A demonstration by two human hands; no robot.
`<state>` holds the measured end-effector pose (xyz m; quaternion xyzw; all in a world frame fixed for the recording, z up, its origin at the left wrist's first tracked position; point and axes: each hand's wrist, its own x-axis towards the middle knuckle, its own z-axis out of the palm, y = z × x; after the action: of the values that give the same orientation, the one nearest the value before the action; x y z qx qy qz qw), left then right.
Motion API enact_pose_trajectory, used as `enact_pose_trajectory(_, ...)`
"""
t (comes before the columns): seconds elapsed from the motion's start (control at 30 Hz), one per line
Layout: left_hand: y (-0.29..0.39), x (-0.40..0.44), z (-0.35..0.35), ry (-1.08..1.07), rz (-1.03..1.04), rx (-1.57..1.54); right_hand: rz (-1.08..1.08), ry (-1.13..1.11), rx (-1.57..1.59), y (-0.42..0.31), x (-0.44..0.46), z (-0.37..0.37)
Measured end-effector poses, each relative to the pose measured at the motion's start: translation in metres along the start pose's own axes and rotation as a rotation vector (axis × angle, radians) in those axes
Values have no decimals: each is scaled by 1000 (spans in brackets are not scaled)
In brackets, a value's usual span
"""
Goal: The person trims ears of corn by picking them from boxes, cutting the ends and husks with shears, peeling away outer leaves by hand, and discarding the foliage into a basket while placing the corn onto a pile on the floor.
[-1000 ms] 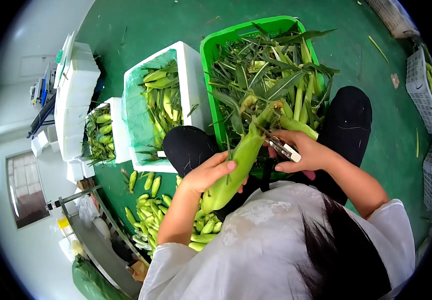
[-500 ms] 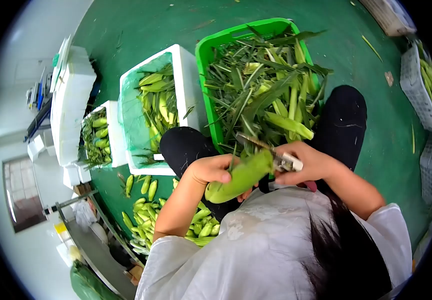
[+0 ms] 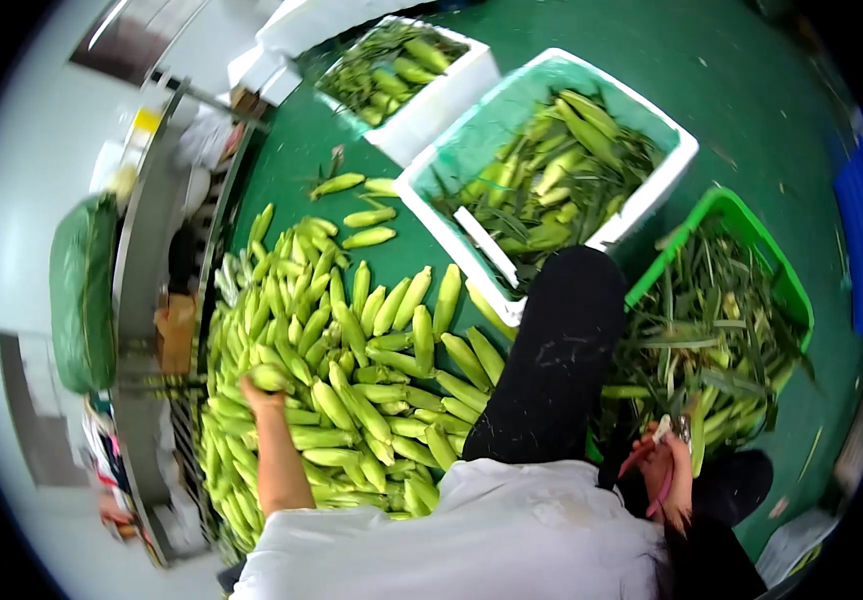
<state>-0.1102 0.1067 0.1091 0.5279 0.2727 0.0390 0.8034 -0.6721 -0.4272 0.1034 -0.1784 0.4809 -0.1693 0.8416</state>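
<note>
1. At the heap of green corn [image 3: 357, 408] on the floor [image 3: 652, 50], the left hand [image 3: 262, 398] grips one ear [image 3: 271, 377].
2. Near the green crate [image 3: 795, 295] of leafy trimmings [image 3: 717, 310], the right hand [image 3: 674, 470] is wrapped around pink-handled cutters [image 3: 684, 430].

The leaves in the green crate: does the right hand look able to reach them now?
Probably yes: the right hand is by the green crate, nothing visible blocks the leaves, though the tool it holds may hinder grasping.
</note>
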Motion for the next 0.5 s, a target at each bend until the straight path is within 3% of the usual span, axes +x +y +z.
enact_pose_trajectory(0.07,38,30,-26,132,255,-562,-2,13,-27,-2,7,0)
enact_pose_trajectory(0.1,37,13,5,283,306,-685,27,11,-21,-2,11,-3)
enact_pose_trajectory(0.13,22,20,19,149,269,-685,76,-5,-27,-1,19,-13)
enact_pose_trajectory(0.2,-46,4,113,-51,350,-108,99,69,-36,3,24,-16)
enact_pose_trajectory(0.23,-90,0,160,-336,282,10,119,34,-6,-1,22,-3)
enact_pose_trajectory(0.27,-143,-44,229,-463,245,113,108,-40,43,6,23,-5)
enact_pose_trajectory(0.3,-190,-81,284,-792,206,294,113,-76,-25,10,26,-19)
enact_pose_trajectory(0.33,-248,-91,328,-955,70,547,115,-108,-88,11,28,-31)
enact_pose_trajectory(0.37,-292,-119,361,-1366,-1,559,82,-16,-35,-2,7,21)
enact_pose_trajectory(0.4,-359,-120,387,-1496,154,877,49,73,-97,-8,-4,38)
enact_pose_trajectory(0.47,-488,-92,407,-1642,945,1483,41,92,-4,-4,-7,29)
enact_pose_trajectory(0.5,-492,-108,418,-1661,794,1837,42,138,75,2,-11,19)
